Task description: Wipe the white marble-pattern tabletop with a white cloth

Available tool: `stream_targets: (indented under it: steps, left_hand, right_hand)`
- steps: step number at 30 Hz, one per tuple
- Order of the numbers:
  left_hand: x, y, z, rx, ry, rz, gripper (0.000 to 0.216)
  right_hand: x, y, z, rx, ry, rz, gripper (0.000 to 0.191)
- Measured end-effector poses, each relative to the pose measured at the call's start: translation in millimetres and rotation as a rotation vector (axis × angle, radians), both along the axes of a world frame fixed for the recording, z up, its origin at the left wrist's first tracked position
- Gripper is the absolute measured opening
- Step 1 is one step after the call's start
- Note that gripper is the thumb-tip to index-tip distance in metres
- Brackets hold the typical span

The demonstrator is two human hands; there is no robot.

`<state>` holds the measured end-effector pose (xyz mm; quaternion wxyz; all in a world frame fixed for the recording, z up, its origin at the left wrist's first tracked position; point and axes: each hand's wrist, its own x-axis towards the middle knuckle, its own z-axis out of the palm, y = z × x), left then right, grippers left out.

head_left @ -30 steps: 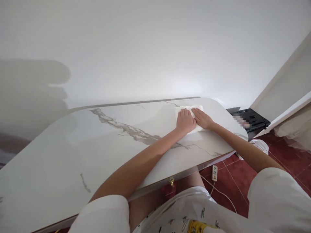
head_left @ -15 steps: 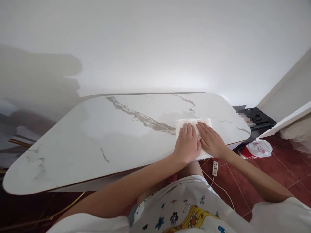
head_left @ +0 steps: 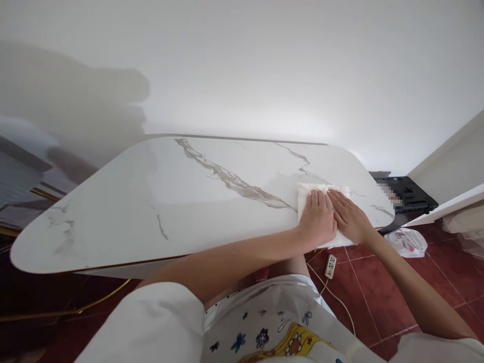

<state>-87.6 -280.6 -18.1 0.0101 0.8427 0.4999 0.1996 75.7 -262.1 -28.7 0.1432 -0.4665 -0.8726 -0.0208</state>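
A white cloth (head_left: 303, 194) lies folded on the right part of a white marble-patterned tabletop (head_left: 227, 217), close to its front edge. My left hand (head_left: 318, 217) presses down on it, the fingers together and slightly bent around the fabric. Beside it, touching, my right hand (head_left: 350, 217) holds the cloth down with its fingers long and close together. Both palms are hidden from view. Part of the cloth hangs past the front edge below my hands.
A white wall (head_left: 242, 70) runs behind the tabletop. On the right are a black folding stool (head_left: 412, 194) and a white plastic bag (head_left: 408, 243) on the red tiled floor (head_left: 397, 287). A power strip (head_left: 330, 266) with a cord lies below the front edge.
Both hands and the cloth have slid to the right along the tabletop. The view has also shifted and tilted a little.
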Motion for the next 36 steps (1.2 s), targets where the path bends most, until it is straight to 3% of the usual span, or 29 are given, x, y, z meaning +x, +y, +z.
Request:
stream_targets:
  steps: [4,9,13,22,29,36]
  left_hand:
    - [-4,35,4.0,0.001,0.004,-0.007,0.06]
    - [-13,97,15.1,-0.012,0.002,0.047,0.042]
    - [-22,145,14.2,0.003,-0.022,0.085,0.038]
    - [-44,236,10.9,-0.005,0.019,0.126,0.037]
    - [-51,268,5.7,0.02,-0.011,0.147,0.03]
    - [-22,273,9.3,0.016,0.012,0.185,0.034]
  right_hand:
    - [-2,38,-1.5,-0.043,-0.016,0.002,0.059]
    - [-10,119,-1.1,-0.101,0.005,0.001,0.06]
    - [-22,175,-0.6,-0.114,0.027,0.042,0.061]
    - [-58,260,8.6,-0.157,0.012,-0.053,0.061]
    - [-65,287,5.9,-0.177,0.045,-0.058,0.062]
    - [-31,306,-0.6,-0.162,0.09,0.003,0.06]
